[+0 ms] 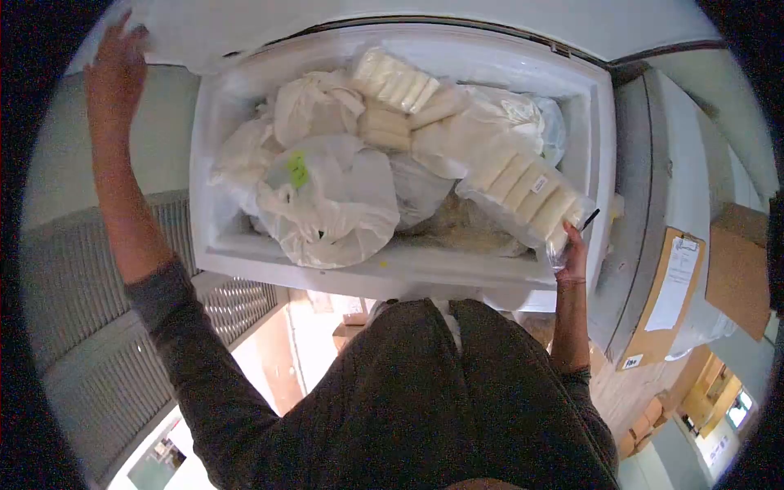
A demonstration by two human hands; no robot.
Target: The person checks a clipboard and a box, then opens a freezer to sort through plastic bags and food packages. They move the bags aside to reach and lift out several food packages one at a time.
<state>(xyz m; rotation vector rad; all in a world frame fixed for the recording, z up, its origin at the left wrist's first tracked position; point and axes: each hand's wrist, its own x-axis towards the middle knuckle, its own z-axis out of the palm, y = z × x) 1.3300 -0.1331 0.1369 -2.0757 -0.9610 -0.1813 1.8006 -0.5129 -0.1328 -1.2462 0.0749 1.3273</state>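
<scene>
Right hand (573,255) first: the fingers (572,237) are curled shut on the near end of a clear bag of pale blocks (527,189), pinching the plastic right at the chest freezer's front rim (392,273). The bag runs up and away from those fingers, lying tilted on the heap inside, so it's only partly lifted, if at all.

Left hand (114,69) is way up and off to the far side, fingers spread flat against the underside of the raised lid (212,33), not gripping anything as far as I can see, just propping it.

Out from the right-hand fingers, toward the left hand, the freezer is stuffed: a big white bag with a green sticker (327,196), another knotted white bag (314,106) behind it, and a second pack of blocks (396,82) at the back wall. Beyond the right hand, outside the freezer, there's a cardboard box (665,298) leaning on the next unit.

My read: this is the grab stage, with the bag caught by one end only. The next move needs a firmer hold, since thin plastic could slip or tear, while the lid stays propped.
</scene>
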